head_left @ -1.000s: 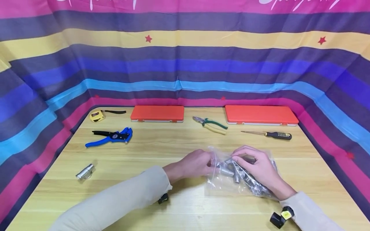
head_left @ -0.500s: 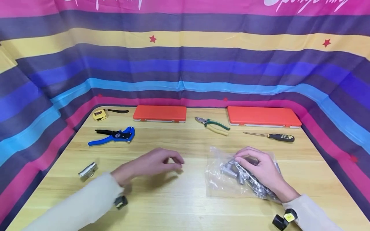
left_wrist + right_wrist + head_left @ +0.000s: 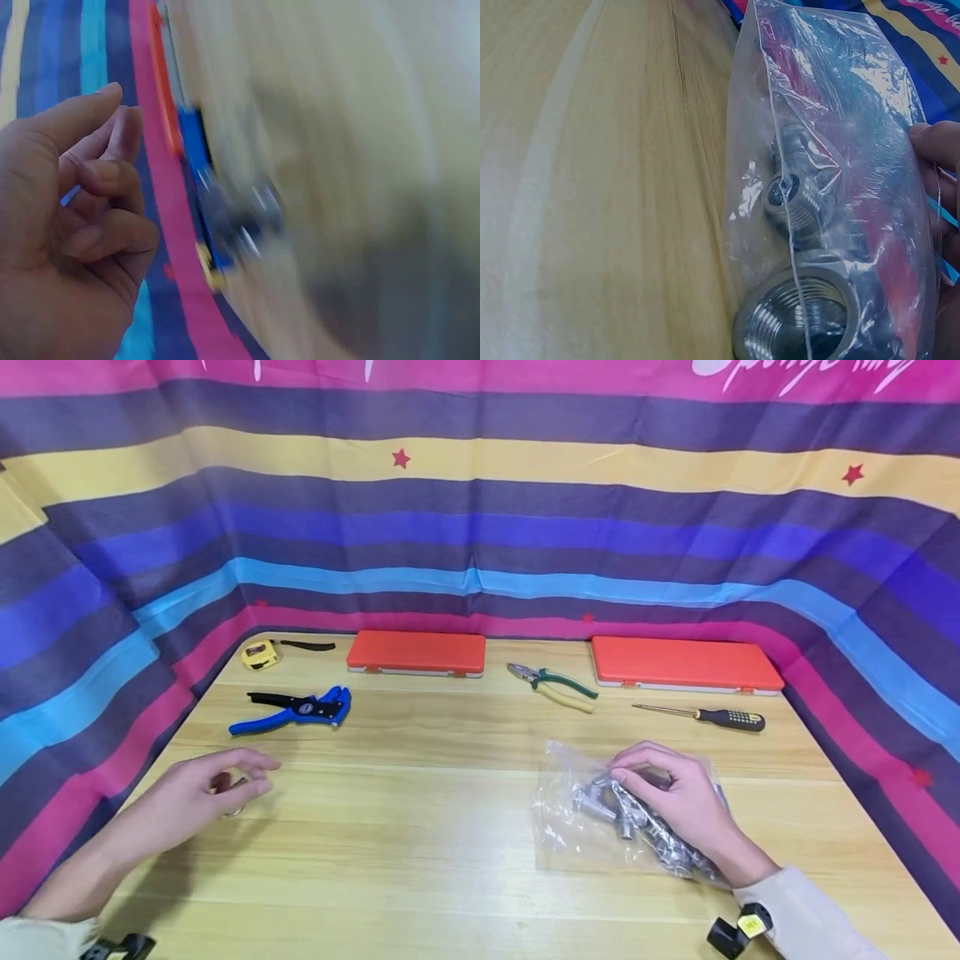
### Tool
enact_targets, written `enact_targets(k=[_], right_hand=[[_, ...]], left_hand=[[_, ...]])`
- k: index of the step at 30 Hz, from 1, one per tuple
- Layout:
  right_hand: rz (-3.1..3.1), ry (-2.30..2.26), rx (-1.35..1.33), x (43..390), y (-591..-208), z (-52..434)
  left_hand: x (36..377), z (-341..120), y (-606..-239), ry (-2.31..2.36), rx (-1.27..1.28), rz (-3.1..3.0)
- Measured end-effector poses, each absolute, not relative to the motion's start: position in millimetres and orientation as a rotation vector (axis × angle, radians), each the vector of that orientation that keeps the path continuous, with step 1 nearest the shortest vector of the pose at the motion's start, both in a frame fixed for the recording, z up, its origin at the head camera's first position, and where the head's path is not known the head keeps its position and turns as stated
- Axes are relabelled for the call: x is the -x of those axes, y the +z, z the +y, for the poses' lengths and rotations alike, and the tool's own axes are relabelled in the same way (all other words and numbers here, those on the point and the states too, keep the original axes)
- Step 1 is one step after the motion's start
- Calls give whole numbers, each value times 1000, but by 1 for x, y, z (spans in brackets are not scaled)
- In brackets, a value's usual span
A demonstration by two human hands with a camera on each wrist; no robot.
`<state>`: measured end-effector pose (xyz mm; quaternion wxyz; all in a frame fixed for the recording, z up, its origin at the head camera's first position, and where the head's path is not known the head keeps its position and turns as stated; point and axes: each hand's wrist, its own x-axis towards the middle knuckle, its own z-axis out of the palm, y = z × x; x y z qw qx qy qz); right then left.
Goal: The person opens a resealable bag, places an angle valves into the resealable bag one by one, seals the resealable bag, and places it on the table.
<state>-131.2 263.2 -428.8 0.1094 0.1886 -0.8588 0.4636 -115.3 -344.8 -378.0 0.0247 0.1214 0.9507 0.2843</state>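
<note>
Head view: at four o'clock I see the right hand (image 3: 678,793) pinching a clear plastic bag (image 3: 558,839) of silvery metal fittings (image 3: 600,806); at eight, the empty, loosely curved left hand (image 3: 183,797) hovers by a silvery metal cylinder (image 3: 244,214), probably heavy, slick, best held mid-barrel.

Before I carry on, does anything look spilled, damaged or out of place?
One metal fitting lies outside the clear bag, near the left hand; odd, since other metal parts are inside. Otherwise, I see no spill or damage.
</note>
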Motion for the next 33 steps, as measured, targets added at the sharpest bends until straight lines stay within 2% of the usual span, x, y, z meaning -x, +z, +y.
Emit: enact_targets(k=[8, 20, 26, 33], right_hand=[[-2523, 1338, -553, 131, -428, 265], [-2518, 1323, -558, 132, -428, 267], [-2532, 1331, -552, 131, -426, 264], [-2542, 1342, -539, 130, -424, 262]], left_hand=[[95, -397, -398, 807, -222, 2998], [85, -423, -408, 675, -97, 2944], [98, -397, -405, 751, -180, 2949], [134, -308, -388, 874, -442, 2856]])
